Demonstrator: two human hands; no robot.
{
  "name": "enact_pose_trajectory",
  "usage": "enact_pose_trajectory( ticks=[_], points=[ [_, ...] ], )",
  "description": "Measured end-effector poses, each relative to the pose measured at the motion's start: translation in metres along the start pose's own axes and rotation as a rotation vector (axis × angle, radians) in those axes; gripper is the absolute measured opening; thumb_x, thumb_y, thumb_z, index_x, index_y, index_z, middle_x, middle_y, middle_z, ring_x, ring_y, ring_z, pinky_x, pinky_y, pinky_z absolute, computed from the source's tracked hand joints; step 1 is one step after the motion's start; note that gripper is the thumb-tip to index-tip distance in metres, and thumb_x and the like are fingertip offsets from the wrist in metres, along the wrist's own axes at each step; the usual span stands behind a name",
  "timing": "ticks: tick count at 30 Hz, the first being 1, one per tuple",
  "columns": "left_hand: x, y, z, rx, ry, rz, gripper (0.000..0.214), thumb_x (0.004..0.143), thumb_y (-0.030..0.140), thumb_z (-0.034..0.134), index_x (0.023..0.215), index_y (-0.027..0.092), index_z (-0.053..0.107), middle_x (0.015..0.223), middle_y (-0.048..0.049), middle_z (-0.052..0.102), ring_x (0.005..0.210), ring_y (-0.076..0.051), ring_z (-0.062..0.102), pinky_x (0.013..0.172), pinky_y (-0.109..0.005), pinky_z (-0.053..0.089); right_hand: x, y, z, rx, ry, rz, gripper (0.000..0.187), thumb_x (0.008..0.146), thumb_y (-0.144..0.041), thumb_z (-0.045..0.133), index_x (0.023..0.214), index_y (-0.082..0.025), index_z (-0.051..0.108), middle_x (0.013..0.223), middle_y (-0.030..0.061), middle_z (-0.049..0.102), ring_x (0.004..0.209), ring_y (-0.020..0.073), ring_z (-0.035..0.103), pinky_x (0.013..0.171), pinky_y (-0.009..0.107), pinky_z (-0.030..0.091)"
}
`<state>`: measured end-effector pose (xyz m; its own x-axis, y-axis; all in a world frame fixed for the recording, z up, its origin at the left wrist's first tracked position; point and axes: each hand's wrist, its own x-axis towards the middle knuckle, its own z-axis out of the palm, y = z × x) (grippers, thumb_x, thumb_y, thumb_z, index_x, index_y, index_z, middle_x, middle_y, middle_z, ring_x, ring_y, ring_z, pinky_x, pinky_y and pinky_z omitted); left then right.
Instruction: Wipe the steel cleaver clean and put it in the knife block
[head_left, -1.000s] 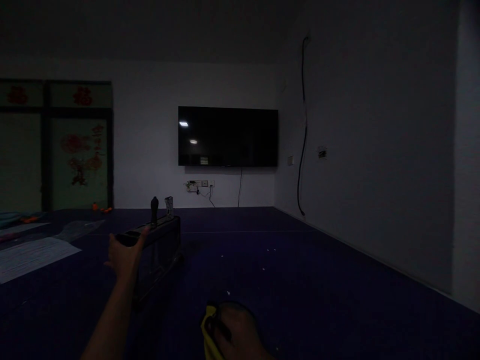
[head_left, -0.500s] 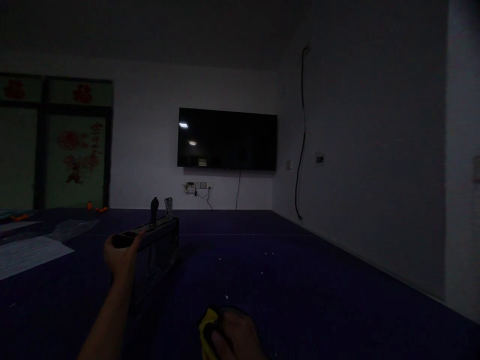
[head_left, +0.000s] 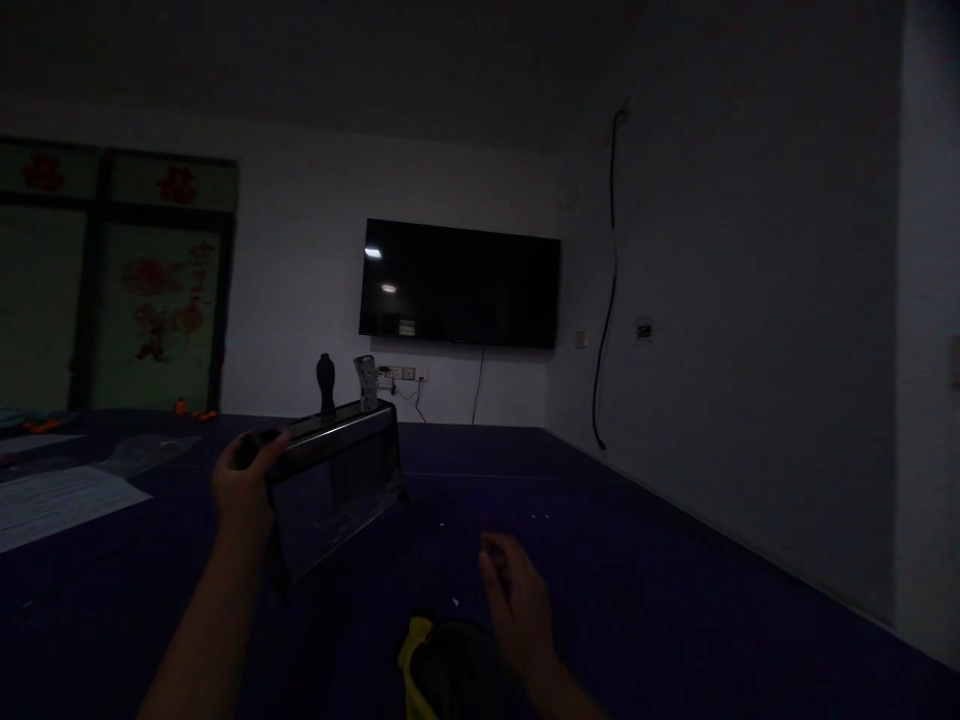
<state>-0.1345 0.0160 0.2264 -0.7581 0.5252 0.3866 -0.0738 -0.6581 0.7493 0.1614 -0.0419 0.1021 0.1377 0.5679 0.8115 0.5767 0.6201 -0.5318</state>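
Across a dim blue tabletop, your left hand clasps the near end of a clear-sided case, while your right hand, loosely curled with nothing visible in it, hangs apart beside a yellow-and-black bundle. Held by one end alone, the case could tip or twist from your grasp, especially if its base is off the surface, which the gloom leaves unclear. A jolt might also topple the dark upright peg or patterned clear block on top; whether either is fixed cannot be told. To your left, papers and clear film narrow your room; to your right, a broad stretch, dotted with white scraps, runs toward the side wall.
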Motion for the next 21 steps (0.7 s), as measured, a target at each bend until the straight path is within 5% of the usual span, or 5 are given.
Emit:
enact_pose_trajectory(
  ticks=[4, 9, 15, 21],
  points=[
    [-0.018, 0.019, 0.012, -0.247, -0.160, -0.199, 0.049, 0.037, 0.030, 0.076, 0.082, 0.018, 0.060, 0.073, 0.0057, 0.059, 0.065, -0.011, 0.055, 0.068, -0.025, 0.046, 0.057, -0.017, -0.006, 0.261, 0.101, 0.116, 0.047, 0.079, -0.053, 0.058, 0.112, -0.019, 0.062, 0.117, 0.0132, 0.060, 0.100, 0.0270, 0.058, 0.084, 0.040, 0.046],
    [-0.047, 0.017, 0.029, -0.350, -0.404, -0.391, 0.050, 0.041, 0.034, 0.078, 0.085, 0.016, 0.063, 0.071, 0.0034, 0.065, 0.066, -0.013, 0.059, 0.066, -0.024, 0.043, 0.107, -0.024, -0.014, 0.404, 0.095, 0.130, 0.066, 0.077, -0.064, 0.055, 0.125, -0.019, 0.054, 0.130, 0.0141, 0.053, 0.117, 0.0292, 0.050, 0.095, 0.046, 0.041],
    [-0.091, 0.011, 0.050, -0.392, -0.587, -0.479, 0.062, 0.038, 0.033, 0.081, 0.096, 0.017, 0.063, 0.083, -0.0003, 0.068, 0.075, -0.017, 0.063, 0.067, -0.025, 0.046, 0.112, -0.019, -0.040, 0.572, -0.013, 0.096, 0.067, 0.077, -0.065, 0.054, 0.129, -0.024, 0.050, 0.133, 0.0082, 0.052, 0.123, 0.0285, 0.046, 0.099, 0.047, 0.037],
    [-0.113, 0.002, 0.058, -0.420, -0.640, -0.493, 0.066, 0.041, 0.035, 0.082, 0.102, 0.018, 0.062, 0.089, -0.0021, 0.068, 0.079, -0.018, 0.063, 0.069, -0.025, 0.047, 0.110, -0.013, -0.058, 0.633, 0.027, 0.143, 0.064, 0.071, -0.059, 0.065, 0.124, -0.024, 0.055, 0.126, 0.0076, 0.058, 0.119, 0.0302, 0.049, 0.094, 0.046, 0.042]
  ],
)
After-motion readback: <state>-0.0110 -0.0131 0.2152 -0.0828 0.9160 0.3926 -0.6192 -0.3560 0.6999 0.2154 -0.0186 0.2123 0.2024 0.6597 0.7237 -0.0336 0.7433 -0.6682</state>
